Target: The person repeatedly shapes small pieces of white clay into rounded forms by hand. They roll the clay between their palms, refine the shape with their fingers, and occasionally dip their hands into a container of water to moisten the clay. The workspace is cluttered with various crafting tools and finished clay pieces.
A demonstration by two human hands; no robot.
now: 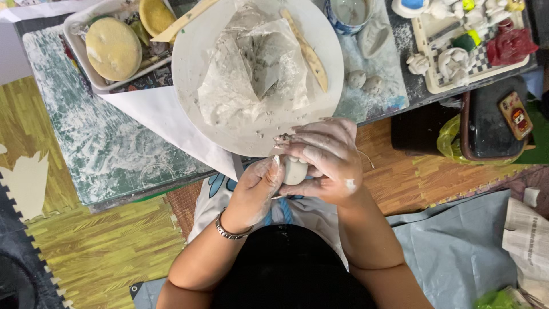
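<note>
Both hands at the near edge of the plate, over the lap. Left hand cups a pale clay lump from below; right hand wraps over it, fingers clenched round it. On the plate: clay-smeared paper & a wooden tool. Sponge in tray, far left.

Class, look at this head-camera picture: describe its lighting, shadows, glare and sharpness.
Head view: soft, even light with no harsh glare on the white plate; only faint shadow shows under the hands; the left hand, right hand and clay lump are reasonably sharp; the newspaper at the edge looks softer.
</note>
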